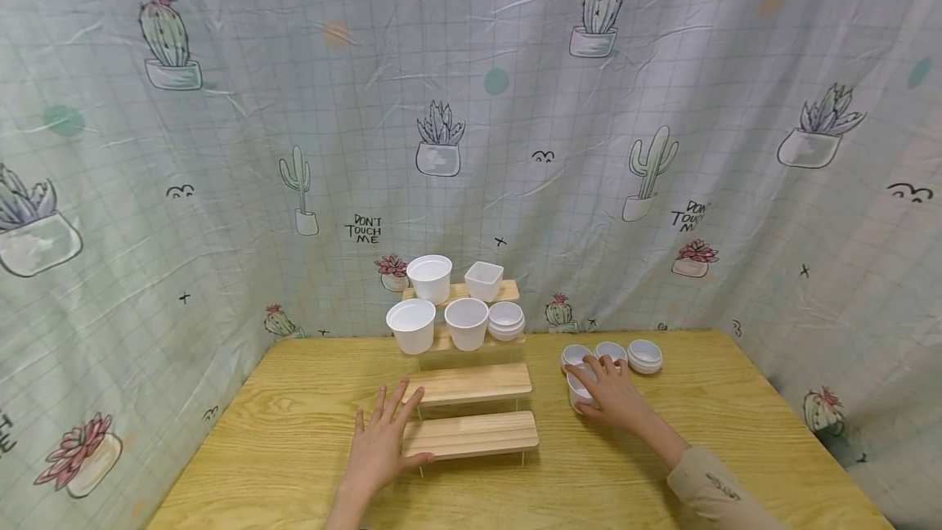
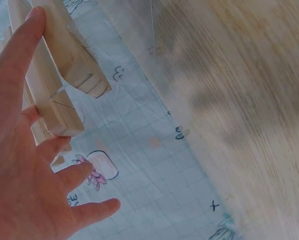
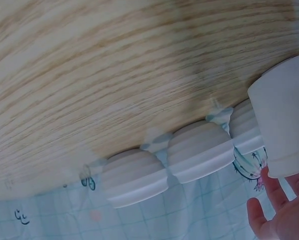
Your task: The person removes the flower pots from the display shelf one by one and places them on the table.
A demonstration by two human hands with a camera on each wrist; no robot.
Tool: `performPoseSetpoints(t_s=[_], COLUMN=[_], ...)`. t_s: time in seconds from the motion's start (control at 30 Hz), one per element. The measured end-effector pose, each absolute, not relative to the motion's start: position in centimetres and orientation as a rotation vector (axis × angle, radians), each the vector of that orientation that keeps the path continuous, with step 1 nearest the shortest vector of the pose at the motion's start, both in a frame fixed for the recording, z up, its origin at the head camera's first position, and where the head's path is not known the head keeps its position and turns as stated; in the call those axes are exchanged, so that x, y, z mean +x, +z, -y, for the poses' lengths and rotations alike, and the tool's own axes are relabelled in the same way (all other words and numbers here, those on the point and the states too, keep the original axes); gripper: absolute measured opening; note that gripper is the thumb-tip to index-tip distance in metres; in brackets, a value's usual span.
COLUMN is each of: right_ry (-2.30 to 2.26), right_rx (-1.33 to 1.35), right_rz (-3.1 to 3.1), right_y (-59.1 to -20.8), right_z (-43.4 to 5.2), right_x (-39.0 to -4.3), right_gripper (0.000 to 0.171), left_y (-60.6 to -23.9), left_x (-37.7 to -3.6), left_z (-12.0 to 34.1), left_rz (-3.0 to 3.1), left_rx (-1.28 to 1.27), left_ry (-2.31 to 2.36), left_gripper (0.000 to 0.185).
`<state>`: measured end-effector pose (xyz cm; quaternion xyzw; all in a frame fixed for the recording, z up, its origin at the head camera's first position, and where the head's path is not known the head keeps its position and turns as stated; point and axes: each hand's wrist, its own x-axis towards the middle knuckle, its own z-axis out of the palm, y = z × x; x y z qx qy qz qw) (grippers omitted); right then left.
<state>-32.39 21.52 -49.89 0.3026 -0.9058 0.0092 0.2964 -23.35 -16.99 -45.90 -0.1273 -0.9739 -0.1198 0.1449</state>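
Note:
A tiered wooden stand (image 1: 467, 383) has several light-wood steps. My left hand (image 1: 381, 444) is at its left end with fingers spread, the thumb by the lowest step and the fingertips by the step above. In the left wrist view, the thumb overlaps the stand's wooden boards (image 2: 54, 95). With the thumb at the near side and fingers over the rim, my right hand (image 1: 614, 395) grips a white plastic pot (image 1: 578, 391) on the table's right side. The right wrist view has the fingertips at the rim of that smooth-sided pot (image 3: 284, 115).
Behind the right hand stand ribbed white bowls (image 1: 644, 357) in a row. The upper steps hold white pots (image 1: 411, 325), a square white pot (image 1: 484, 280) and a ribbed bowl (image 1: 506, 321). A cactus-print curtain (image 1: 471, 129) hangs behind the wooden table (image 1: 294, 415).

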Motion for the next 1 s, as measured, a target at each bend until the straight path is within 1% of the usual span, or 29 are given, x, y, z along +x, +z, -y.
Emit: performPoseSetpoints(t_s=[0.23, 0.57, 0.77, 1.0], right_ry=[0.034, 0.062, 0.111, 0.123], right_rx=[0.816, 0.82, 0.81, 0.815], right_rz=[2.394, 2.389, 2.388, 2.367], right_y=[-50.0, -49.6, -48.7, -46.9], right_z=[-21.6, -21.5, -21.1, -20.2], right_x=[-32.4, -32.0, -31.4, -31.0], right_gripper=[0.06, 0.063, 0.063, 0.06], left_y=[-45.7, -46.1, -46.8, -46.7], left_x=[-23.2, -23.3, -23.5, -23.6], left_z=[16.8, 15.0, 14.7, 14.5], left_rz=[2.797, 2.692, 2.589, 2.669], left_rx=[-0.409, -0.626, -0.623, -0.57], left_ry=[-0.318, -0.286, -0.17, -0.136], left_gripper=[0.095, 0.093, 0.092, 0.09])
